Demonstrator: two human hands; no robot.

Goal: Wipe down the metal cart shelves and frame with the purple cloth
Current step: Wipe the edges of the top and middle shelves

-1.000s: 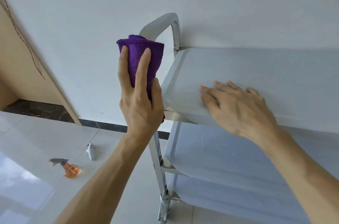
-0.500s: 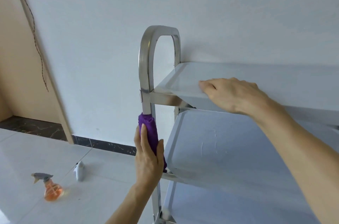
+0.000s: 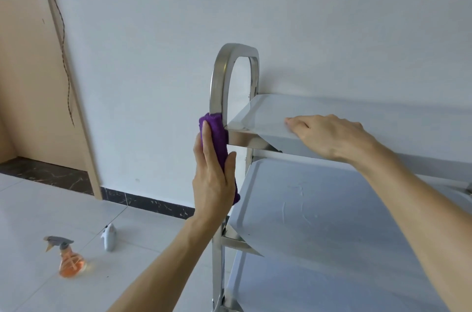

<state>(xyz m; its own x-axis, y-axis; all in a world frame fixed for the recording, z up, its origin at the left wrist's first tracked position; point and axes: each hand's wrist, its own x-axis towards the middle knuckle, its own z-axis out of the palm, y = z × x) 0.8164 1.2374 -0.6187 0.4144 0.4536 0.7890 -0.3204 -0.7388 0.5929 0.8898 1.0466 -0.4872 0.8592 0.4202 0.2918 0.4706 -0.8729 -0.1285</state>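
The metal cart has a looped handle frame [image 3: 221,74] on its left end, a top shelf [image 3: 357,117] and a middle shelf [image 3: 319,214]. My left hand [image 3: 213,179] grips the folded purple cloth [image 3: 215,133] around the near upright post, level with the top shelf's corner. The post behind the cloth is hidden. My right hand [image 3: 327,133] rests on the front edge of the top shelf, fingers bent over its rim.
A white wall stands right behind the cart. On the tiled floor to the left stand a spray bottle [image 3: 69,258] with orange liquid and a small white bottle [image 3: 109,236]. A beige door frame [image 3: 69,81] with a hanging cord is at far left.
My left hand slid the cloth down the post below the top shelf, then back up to the shelf corner. My right hand stayed on the top shelf's edge.
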